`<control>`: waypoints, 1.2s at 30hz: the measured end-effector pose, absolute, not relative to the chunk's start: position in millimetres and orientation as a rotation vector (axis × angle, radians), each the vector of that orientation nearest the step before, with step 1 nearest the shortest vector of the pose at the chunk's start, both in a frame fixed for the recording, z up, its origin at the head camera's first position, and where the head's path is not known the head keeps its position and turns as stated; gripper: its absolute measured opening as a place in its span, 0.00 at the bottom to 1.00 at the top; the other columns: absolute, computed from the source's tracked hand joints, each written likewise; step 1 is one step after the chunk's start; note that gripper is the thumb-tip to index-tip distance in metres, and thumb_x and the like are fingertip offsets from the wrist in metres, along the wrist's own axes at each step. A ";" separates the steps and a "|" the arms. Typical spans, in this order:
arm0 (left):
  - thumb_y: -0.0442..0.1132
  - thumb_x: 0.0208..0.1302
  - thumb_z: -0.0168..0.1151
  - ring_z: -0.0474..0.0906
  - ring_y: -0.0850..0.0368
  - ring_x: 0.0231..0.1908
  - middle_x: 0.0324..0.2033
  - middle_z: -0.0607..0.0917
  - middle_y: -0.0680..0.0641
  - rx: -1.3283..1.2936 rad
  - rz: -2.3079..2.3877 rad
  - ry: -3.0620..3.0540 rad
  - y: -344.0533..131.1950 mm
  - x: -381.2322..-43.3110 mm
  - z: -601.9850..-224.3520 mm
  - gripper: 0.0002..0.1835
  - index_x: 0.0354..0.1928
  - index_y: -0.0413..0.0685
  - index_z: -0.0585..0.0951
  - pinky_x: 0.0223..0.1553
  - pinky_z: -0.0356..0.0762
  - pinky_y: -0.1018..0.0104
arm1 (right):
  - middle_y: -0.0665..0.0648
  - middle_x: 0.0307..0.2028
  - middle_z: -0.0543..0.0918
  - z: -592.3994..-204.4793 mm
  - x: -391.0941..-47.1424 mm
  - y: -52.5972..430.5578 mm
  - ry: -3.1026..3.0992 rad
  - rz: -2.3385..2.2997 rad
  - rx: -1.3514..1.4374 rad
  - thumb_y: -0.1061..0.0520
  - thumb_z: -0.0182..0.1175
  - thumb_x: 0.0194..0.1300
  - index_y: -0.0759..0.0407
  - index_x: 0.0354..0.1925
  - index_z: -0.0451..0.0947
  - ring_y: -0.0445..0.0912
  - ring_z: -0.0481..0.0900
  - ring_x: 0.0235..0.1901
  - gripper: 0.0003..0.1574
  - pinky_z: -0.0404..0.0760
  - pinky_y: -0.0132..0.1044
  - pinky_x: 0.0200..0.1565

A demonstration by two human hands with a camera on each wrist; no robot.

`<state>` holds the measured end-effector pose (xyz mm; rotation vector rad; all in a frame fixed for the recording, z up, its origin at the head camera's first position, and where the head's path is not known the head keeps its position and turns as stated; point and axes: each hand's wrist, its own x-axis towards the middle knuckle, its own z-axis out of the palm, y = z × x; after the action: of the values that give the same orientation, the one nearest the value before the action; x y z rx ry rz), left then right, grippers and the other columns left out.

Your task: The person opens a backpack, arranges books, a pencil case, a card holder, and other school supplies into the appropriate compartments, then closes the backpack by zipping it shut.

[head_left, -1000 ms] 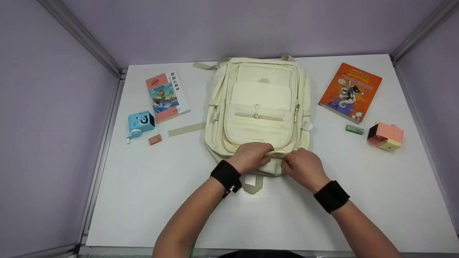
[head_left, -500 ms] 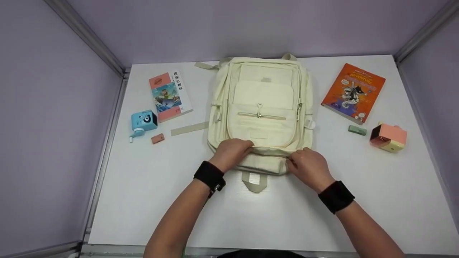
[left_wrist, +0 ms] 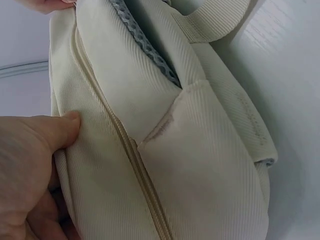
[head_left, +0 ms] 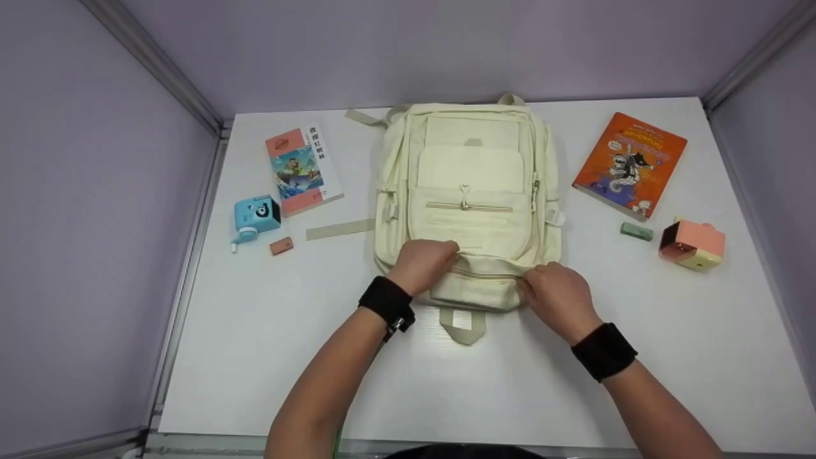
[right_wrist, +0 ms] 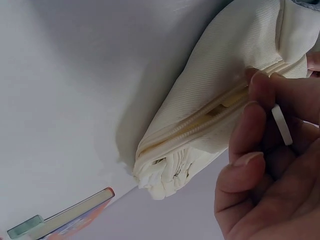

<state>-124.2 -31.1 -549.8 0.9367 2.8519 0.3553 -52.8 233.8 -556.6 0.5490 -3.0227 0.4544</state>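
Note:
A cream backpack [head_left: 472, 169] lies front side up on the white table, its top end toward me. My left hand [head_left: 422, 264] grips the fabric edge beside the zipper [head_left: 488, 276], the thumb lying on the cloth in the left wrist view. To its right, my right hand [head_left: 561, 298] pinches the zipper pull [right_wrist: 281, 125], whose pale tab shows among the fingers in the right wrist view. There the zipper's teeth stand parted on the side toward the bag's right corner. In the left wrist view the zipper teeth [left_wrist: 120, 130] run together past the thumb.
Left of the bag lie a pink and white book [head_left: 296, 169], a blue crank pencil sharpener [head_left: 256, 215] and a pink eraser [head_left: 281, 246]. On the right are an orange book [head_left: 631, 166], a green eraser [head_left: 637, 231] and a pink and yellow sharpener [head_left: 693, 244]. Panels enclose the table.
My left hand has shifted left along the bag's edge, away from the right hand, uncovering more zipper between them. The right hand has moved slightly right and keeps its pinch.

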 end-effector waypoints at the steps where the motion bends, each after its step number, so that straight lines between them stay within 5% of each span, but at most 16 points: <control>1: 0.46 0.80 0.53 0.79 0.55 0.23 0.22 0.82 0.51 0.937 0.359 2.853 -31.1 -124.6 -550.0 0.16 0.33 0.49 0.80 0.27 0.79 0.56 | 0.54 0.24 0.82 -555.8 -52.7 233.5 -3.022 0.457 0.542 0.58 0.70 0.65 0.59 0.31 0.86 0.55 0.80 0.29 0.06 0.78 0.49 0.31; 36: 0.46 0.79 0.54 0.80 0.53 0.25 0.23 0.83 0.49 0.875 0.375 2.801 -28.4 -129.5 -547.0 0.15 0.33 0.48 0.81 0.28 0.79 0.55 | 0.54 0.23 0.79 -545.8 -55.9 178.7 -2.897 0.519 0.655 0.58 0.69 0.67 0.58 0.28 0.82 0.54 0.78 0.27 0.10 0.77 0.46 0.29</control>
<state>-129.5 -28.4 -547.0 0.8751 2.8007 0.3753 -55.9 178.7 -545.8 0.6554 -2.8973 0.5195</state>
